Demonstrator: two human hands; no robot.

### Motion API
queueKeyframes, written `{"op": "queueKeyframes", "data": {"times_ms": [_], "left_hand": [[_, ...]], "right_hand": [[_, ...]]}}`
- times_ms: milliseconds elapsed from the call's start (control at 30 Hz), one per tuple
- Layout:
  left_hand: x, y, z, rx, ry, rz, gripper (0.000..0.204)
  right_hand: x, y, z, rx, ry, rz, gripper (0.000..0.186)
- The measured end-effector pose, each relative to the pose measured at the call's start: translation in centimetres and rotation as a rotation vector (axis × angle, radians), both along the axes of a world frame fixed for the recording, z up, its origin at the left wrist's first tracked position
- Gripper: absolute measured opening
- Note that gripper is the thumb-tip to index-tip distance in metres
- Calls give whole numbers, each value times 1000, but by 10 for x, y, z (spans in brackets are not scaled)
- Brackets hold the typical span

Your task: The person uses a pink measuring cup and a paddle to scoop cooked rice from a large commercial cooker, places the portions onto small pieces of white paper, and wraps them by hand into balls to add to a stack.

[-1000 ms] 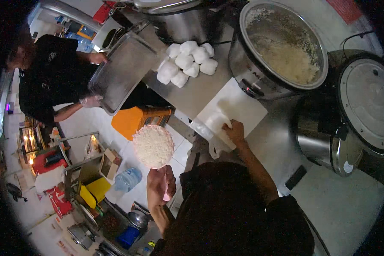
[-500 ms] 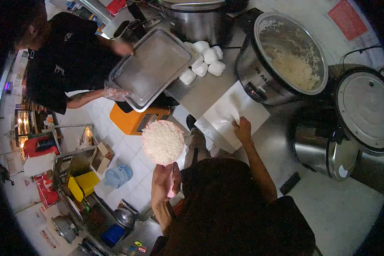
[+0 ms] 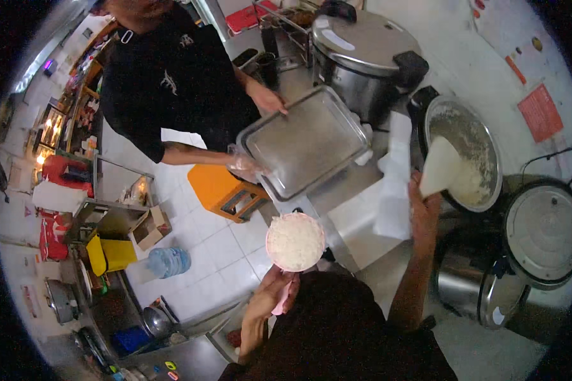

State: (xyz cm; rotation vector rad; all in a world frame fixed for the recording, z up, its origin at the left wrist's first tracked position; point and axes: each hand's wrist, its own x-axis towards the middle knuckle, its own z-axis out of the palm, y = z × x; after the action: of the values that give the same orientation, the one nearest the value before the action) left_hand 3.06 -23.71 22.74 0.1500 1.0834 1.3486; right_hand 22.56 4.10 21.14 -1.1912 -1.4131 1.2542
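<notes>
My left hand (image 3: pixel 267 298) grips the pink handle of a round scoop (image 3: pixel 295 241) heaped with white rice, held over the floor beside the counter. My right hand (image 3: pixel 424 209) grips a thin white wrapping sheet (image 3: pixel 393 178), raised over the steel counter (image 3: pixel 337 193) in front of an open rice cooker (image 3: pixel 470 171) with rice inside. A stack of white paper (image 3: pixel 359 238) lies below the sheet. A co-worker in black (image 3: pixel 162 82) holds a metal tray (image 3: pixel 302 140) with both hands, one in a clear glove. White wrapped bundles (image 3: pixel 362 155) are mostly hidden behind the tray.
A lidded cooker (image 3: pixel 356 47) stands at the back, another cooker (image 3: pixel 464 279) at the right, with a round lid (image 3: pixel 540 228) above it. An orange stool (image 3: pixel 213 190), a water jug (image 3: pixel 168 261) and a yellow bin (image 3: pixel 105 254) are on the left.
My right hand has lifted the sheet from the counter toward the cooker. The rice scoop has moved rightward. The co-worker has moved the tray rightward, over the white bundles. The view has shifted.
</notes>
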Motion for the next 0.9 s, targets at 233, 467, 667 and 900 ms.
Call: {"op": "queueKeyframes", "data": {"times_ms": [233, 467, 667, 900], "left_hand": [[-11, -10, 13, 34, -40, 169, 36], [-26, -18, 11, 4, -2, 242, 37], [-36, -2, 7, -29, -25, 159, 41], [-52, 75, -19, -31, 186, 56, 33]], "right_hand": [[-164, 22, -12, 728, -463, 390, 39], [-190, 12, -84, 631, -581, 621, 47], [-176, 4, -90, 545, -401, 478, 30], [-111, 35, -77, 44, 72, 219, 24]]}}
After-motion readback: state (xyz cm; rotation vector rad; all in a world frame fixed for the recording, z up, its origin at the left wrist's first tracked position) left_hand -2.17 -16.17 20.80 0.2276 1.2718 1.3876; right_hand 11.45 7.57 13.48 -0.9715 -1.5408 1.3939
